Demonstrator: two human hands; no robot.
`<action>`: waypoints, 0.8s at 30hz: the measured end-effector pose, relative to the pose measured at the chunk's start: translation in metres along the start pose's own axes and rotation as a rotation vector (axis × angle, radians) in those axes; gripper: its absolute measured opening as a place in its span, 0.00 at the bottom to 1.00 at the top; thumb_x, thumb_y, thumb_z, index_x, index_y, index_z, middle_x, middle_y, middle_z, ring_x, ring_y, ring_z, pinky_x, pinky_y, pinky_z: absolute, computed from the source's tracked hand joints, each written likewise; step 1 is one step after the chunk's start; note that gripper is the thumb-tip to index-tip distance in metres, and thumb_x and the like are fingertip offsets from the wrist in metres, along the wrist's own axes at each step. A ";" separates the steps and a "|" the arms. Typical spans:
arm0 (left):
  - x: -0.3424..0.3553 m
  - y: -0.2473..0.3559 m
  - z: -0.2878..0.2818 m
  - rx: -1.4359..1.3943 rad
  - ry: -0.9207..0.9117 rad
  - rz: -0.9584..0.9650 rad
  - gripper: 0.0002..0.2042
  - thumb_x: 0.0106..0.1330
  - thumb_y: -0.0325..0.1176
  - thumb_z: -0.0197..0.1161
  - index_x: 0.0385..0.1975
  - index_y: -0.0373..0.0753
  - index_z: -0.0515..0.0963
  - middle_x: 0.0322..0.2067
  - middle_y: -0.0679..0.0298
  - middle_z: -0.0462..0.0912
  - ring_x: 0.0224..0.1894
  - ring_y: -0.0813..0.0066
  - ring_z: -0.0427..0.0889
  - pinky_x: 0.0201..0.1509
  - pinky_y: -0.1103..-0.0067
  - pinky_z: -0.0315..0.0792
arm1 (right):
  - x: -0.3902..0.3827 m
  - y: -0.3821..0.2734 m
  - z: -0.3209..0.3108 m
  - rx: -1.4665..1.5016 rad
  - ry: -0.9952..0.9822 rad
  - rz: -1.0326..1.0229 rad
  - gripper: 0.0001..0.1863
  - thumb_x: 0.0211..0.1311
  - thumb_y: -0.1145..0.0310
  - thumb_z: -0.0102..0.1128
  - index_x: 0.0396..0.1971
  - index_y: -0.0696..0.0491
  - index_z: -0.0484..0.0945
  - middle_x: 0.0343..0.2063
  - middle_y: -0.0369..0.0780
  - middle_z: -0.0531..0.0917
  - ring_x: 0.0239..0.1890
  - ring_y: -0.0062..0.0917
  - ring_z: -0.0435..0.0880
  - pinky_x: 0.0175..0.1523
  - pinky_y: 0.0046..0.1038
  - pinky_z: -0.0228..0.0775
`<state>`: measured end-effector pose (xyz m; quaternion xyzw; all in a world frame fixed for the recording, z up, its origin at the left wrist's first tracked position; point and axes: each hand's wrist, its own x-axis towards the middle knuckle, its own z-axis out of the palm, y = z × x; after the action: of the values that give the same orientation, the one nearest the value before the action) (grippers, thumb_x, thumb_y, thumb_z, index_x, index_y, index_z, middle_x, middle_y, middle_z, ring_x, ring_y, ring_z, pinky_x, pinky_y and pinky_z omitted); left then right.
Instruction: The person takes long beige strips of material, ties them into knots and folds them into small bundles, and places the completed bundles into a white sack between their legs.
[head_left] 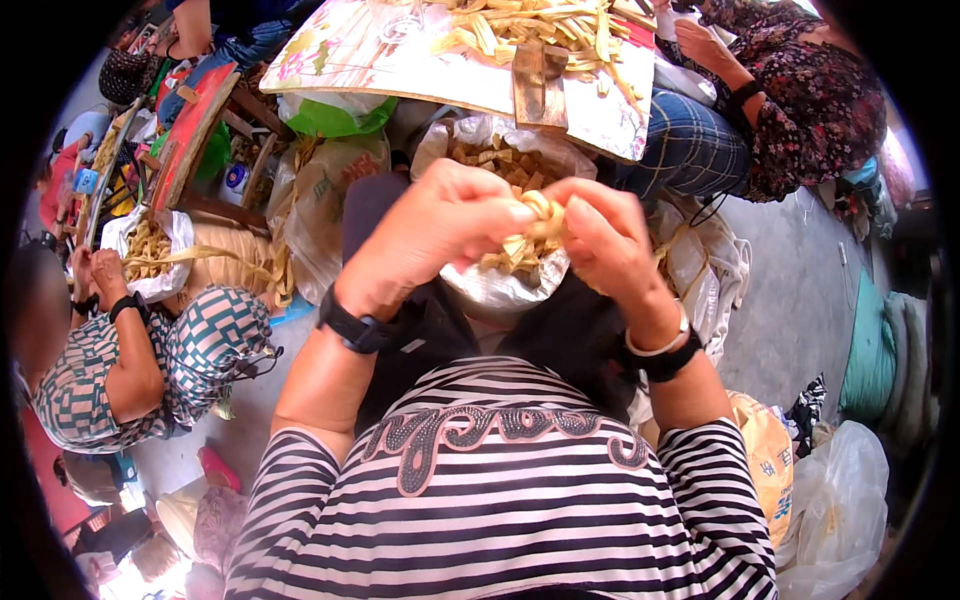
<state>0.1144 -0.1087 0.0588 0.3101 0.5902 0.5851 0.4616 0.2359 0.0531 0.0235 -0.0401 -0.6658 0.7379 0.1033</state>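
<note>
Both hands meet above my lap on a soft, pale yellow strip (541,214) that is looped into a knot. My left hand (448,222) pinches one side of it between thumb and fingers. On the other side my right hand (612,238) closes on it, thumb against fingers. What the strip is made of I cannot tell for sure. Right below the hands, between my knees, a white plastic sack (497,292) stands with its mouth wide. Brownish-yellow knotted pieces (500,162) fill it, partly hidden by my hands.
Ahead is a table (370,65) with a heap of yellow strips (560,30) and a wooden block (540,85) at its near edge. Co-workers sit at left (110,360) and far right (800,110). Plastic bags (835,500) lie at lower right; a red-topped bench (190,130) stands left.
</note>
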 end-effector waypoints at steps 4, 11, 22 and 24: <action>-0.012 -0.023 -0.009 -0.229 -0.088 0.000 0.13 0.59 0.36 0.61 0.16 0.37 0.76 0.09 0.74 0.68 0.10 0.90 0.61 0.12 0.91 0.53 | -0.016 0.001 -0.029 -0.285 -0.060 -0.116 0.10 0.57 0.69 0.57 0.24 0.61 0.78 0.15 0.31 0.73 0.18 0.10 0.67 0.23 0.15 0.57; 0.000 -0.018 -0.005 1.126 0.298 0.409 0.15 0.59 0.43 0.59 0.34 0.36 0.76 0.27 0.58 0.79 0.28 0.61 0.78 0.33 0.72 0.70 | -0.002 0.026 -0.023 -0.125 -0.037 0.094 0.10 0.57 0.69 0.58 0.23 0.61 0.78 0.15 0.28 0.72 0.20 0.09 0.66 0.23 0.15 0.55; 0.055 -0.032 -0.021 0.887 -0.171 0.215 0.07 0.60 0.34 0.56 0.32 0.38 0.73 0.21 0.53 0.75 0.24 0.56 0.75 0.28 0.71 0.68 | 0.026 0.022 -0.063 -0.434 -0.209 0.149 0.10 0.59 0.68 0.55 0.23 0.58 0.76 0.11 0.28 0.67 0.16 0.10 0.63 0.19 0.18 0.54; 0.078 -0.020 -0.027 0.875 -0.019 0.218 0.06 0.58 0.32 0.58 0.31 0.37 0.75 0.20 0.54 0.75 0.21 0.63 0.75 0.28 0.74 0.68 | 0.053 0.013 -0.068 -0.554 -0.165 0.054 0.10 0.59 0.68 0.53 0.23 0.58 0.74 0.12 0.29 0.67 0.16 0.12 0.63 0.20 0.19 0.55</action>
<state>0.0636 -0.0512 0.0221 0.5420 0.7417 0.3227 0.2280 0.1960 0.1295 0.0073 -0.0243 -0.8468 0.5311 0.0144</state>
